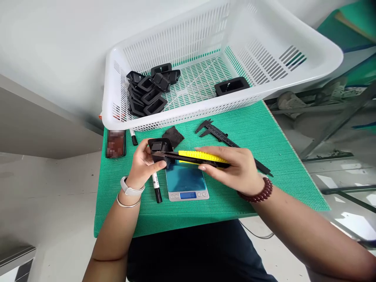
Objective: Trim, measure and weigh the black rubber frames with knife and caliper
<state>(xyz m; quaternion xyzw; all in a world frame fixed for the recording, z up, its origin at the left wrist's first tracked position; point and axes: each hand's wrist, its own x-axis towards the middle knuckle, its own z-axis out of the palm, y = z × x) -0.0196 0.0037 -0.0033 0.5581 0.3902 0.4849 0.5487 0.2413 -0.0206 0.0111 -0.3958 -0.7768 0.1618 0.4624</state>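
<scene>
Hands (143, 163) (236, 166) hold bumpy yellow knife (195, 156) and flanged black part (160, 145)

At the frame's centre, the left hand (143, 165) is gripping a black plastic part (159, 146) and the right hand (239, 168) is holding a yellow-handled utility knife (202, 156) to it, while a digital scale (187, 181) is lying lower-centre and a white basket (182, 116) is spanning the top.

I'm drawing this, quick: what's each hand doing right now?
Left hand: closed, holding a black part.
Right hand: closed, holding a yellow-and-black utility knife.
</scene>
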